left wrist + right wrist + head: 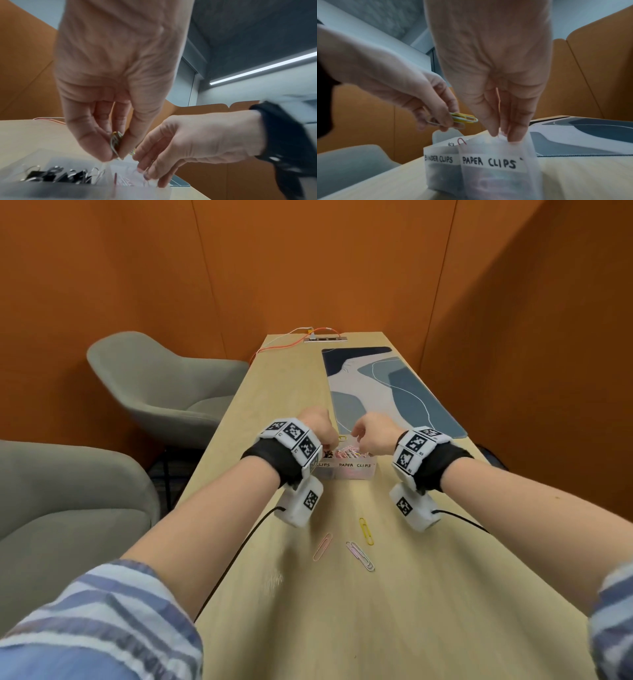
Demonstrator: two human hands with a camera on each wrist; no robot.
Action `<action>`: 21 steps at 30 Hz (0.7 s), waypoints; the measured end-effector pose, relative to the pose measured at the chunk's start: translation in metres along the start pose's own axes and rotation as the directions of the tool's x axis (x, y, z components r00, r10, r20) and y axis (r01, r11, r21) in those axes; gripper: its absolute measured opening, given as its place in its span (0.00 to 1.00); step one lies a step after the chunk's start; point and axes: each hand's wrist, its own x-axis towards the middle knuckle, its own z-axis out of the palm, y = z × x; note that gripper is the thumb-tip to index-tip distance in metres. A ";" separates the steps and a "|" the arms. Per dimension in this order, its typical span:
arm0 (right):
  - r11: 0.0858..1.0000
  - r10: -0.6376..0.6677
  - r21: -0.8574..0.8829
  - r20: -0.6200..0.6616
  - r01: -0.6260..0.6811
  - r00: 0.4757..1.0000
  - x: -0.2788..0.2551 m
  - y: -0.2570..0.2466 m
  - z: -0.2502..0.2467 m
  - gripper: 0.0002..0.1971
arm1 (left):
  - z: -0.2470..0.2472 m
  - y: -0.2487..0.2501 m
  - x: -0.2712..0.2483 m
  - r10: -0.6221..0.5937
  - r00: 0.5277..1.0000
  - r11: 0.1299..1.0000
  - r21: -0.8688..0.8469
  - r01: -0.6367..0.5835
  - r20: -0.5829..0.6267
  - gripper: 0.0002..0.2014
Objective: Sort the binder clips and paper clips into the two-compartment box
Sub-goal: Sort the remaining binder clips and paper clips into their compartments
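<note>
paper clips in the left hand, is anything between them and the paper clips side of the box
Nothing solid blocks the drop, but the right hand has its fingertips at the rim of the paper clips compartment. The left hand pinches its paper clips just above and to the left, toward the binder clips compartment.

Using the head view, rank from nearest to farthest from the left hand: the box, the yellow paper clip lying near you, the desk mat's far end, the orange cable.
1. Box, just below the left hand.
2. Yellow paper clip, on the table toward the person.
3. Desk mat far end, beyond and right.
4. Orange cable, at the table's far end.
</note>
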 end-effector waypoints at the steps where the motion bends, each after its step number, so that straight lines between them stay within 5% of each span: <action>1: 1.000 -0.014 0.007 -0.034 0.015 0.999 -0.004 0.002 -0.003 0.17 | 0.001 0.004 0.002 -0.001 1.000 1.000 0.006 0.001 -0.006 0.10; 5: 0.998 -0.060 -0.004 -0.119 0.060 0.991 -0.036 0.010 -0.005 0.12 | 0.002 0.017 0.006 0.012 1.000 1.000 0.002 -0.012 -0.006 0.14; 9: 0.985 -0.047 -0.152 0.248 0.086 0.968 -0.071 0.014 0.018 0.10 | 0.003 0.021 -0.003 0.077 0.995 0.996 0.052 -0.074 -0.070 0.16; 12: 0.943 -0.110 -0.268 0.307 0.196 0.945 -0.088 0.010 0.038 0.16 | 0.002 0.020 -0.030 0.185 0.977 0.975 0.147 -0.168 -0.107 0.07; 18: 0.863 -0.213 -0.397 0.276 0.313 0.937 -0.103 -0.004 0.054 0.11 | 0.020 -0.001 -0.090 0.042 0.942 0.924 0.346 -0.163 0.333 0.14; 21: 0.822 -0.235 -0.455 0.278 0.343 0.931 -0.104 -0.009 0.055 0.12 | 0.038 -0.013 -0.106 0.012 0.909 0.865 0.451 -0.219 0.418 0.20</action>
